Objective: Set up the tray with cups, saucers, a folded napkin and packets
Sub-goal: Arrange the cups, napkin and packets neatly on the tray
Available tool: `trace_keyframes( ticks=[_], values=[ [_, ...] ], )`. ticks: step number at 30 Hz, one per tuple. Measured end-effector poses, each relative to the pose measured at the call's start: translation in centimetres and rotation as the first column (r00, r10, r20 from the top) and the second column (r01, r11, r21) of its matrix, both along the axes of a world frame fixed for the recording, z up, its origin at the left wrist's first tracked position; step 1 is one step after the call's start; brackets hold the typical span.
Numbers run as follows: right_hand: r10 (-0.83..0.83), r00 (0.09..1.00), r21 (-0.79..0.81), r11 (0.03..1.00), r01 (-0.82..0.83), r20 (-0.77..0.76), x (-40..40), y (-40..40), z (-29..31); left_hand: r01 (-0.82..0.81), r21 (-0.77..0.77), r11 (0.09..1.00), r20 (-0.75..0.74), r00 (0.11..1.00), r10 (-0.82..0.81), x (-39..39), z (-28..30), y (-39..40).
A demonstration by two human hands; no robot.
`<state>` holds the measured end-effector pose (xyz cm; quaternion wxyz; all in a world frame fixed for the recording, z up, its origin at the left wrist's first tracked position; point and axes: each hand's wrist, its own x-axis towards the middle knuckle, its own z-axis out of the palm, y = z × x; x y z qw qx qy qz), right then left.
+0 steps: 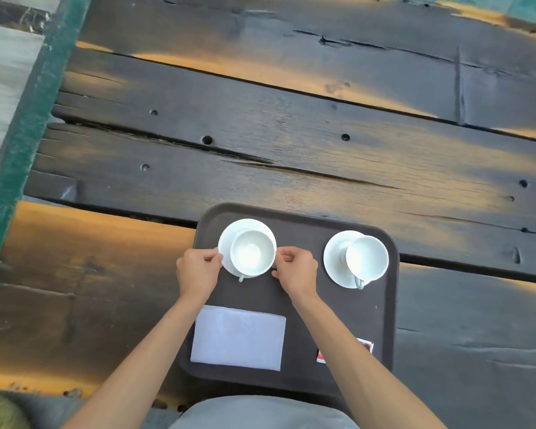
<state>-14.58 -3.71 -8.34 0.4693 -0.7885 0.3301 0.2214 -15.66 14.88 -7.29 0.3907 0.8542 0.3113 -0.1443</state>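
Furthest left lies bare desk (106, 258) of dark, weathered planks; the brown tray (294, 379) sits on it close to the person. At the tray's near left corner a folded white napkin (238, 337) lies flat, partly crossed by the left forearm. Above it, the left hand (197, 269) pinches the left rim of the left saucer (226, 243) between thumb and fingers. That saucer carries the left cup (252, 252), upright and empty, its handle pointing toward the person. The right hand (296, 269) pinches the same saucer on its right edge, so both hands grasp this one saucer; whether it is resting on the tray or held just above it I cannot tell. Further right, apart from the hands, the right saucer (334, 258) rests on the tray with the right cup (367, 258) sitting off-centre on it, handle also toward the person. Below that, at the near right of the tray, a red and white packet (365, 346) shows, mostly hidden by the right forearm, so the count of packets is unclear. Judging from this, the setup looks nearly complete: napkin, both cups, both saucers and at least one packet are on the tray, and what remains seems to be settling the left saucer in place
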Motion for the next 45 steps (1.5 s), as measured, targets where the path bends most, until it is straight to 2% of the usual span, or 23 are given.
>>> trace_keyframes(
  ticks=[17,20,22,25,29,33,37,45],
  values=[
    [-0.041,0.998,-0.023,0.999,0.042,0.041,-0.4,-2.6,0.3,0.079,-0.079,0.994,0.004,0.997,-0.079,0.6,-0.3,-2.0],
    [0.105,0.988,-0.157,0.984,-0.086,0.117,-0.5,-2.6,0.8,0.166,-0.027,0.986,0.037,0.986,-0.165,0.9,-0.1,-1.3],
    [0.233,0.956,-0.229,0.955,-0.19,0.177,-0.8,-2.5,1.3,0.255,0.002,0.967,0.109,0.961,-0.254,1.2,0.1,-0.9],
    [0.366,0.902,-0.207,0.924,-0.323,0.228,-1.4,-2.6,1.7,0.419,-0.107,0.902,0.216,0.895,-0.39,1.3,0.2,-0.8],
    [0.434,0.864,-0.143,0.901,-0.41,0.255,-1.5,-2.7,1.7,0.524,-0.204,0.827,0.244,0.845,-0.476,1.4,0.2,-1.1],
    [0.451,0.853,-0.134,0.892,-0.431,0.261,-0.6,-2.5,1.7,0.499,-0.289,0.817,0.221,0.865,-0.45,1.2,0.3,-1.2],
    [0.466,0.846,-0.135,0.885,-0.446,0.26,0.0,-2.1,1.6,0.453,-0.285,0.845,0.195,0.89,-0.412,1.4,0.0,-1.2],
    [0.472,0.842,-0.132,0.882,-0.453,0.261,0.6,-1.8,1.6,0.463,-0.263,0.847,0.228,0.882,-0.411,1.4,-0.1,-1.1]
  ],
)
